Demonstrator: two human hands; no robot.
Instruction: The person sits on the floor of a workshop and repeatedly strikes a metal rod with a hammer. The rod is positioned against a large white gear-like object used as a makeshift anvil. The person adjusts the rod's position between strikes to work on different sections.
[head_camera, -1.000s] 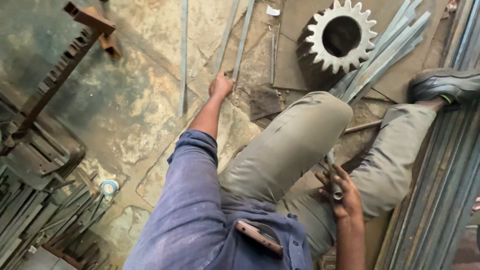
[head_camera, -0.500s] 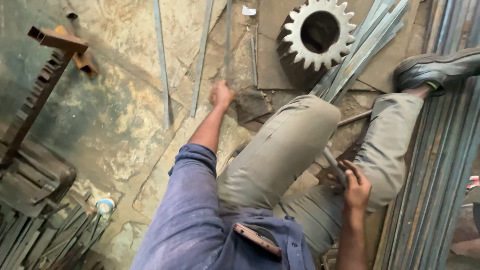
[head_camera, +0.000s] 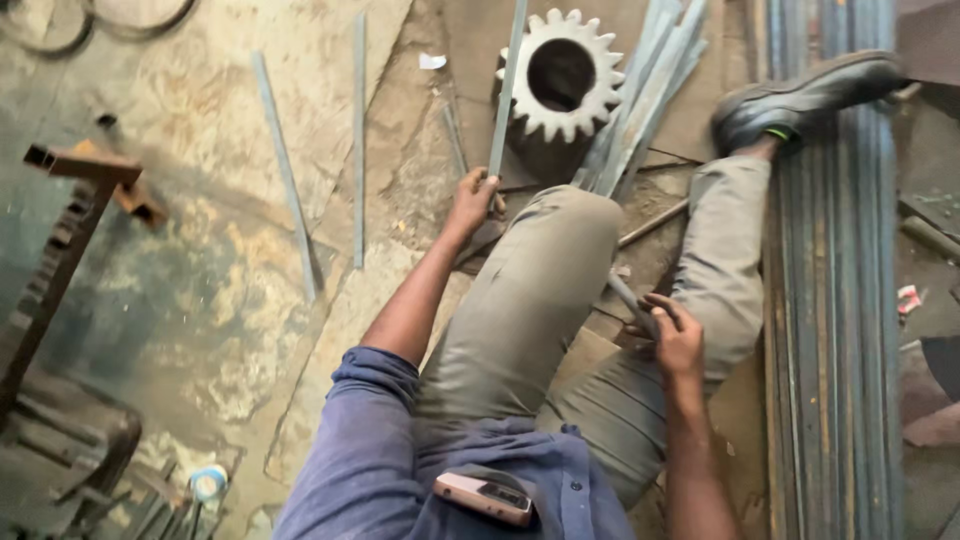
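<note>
I sit on the floor with my legs stretched out. My left hand (head_camera: 472, 203) is closed around the near end of a long flat metal strip (head_camera: 508, 80) that runs away from me past a large toothed steel gear (head_camera: 560, 75). Down between my legs, my right hand (head_camera: 673, 335) grips a short metal tool or bar (head_camera: 628, 300); its lower end is hidden by my leg. A bundle of flat strips (head_camera: 650, 85) leans against the gear's right side.
Two loose strips (head_camera: 285, 175) (head_camera: 359, 140) lie on the floor at left. A rusty steel frame (head_camera: 70, 220) stands at far left. Long steel bars (head_camera: 830, 300) are stacked along the right, under my shoe (head_camera: 800, 95). A phone (head_camera: 485, 497) sits in my shirt pocket.
My left hand has closed on the strip's end and lifted it toward me. The view has shifted right. My right hand has stayed between my legs on the tool.
</note>
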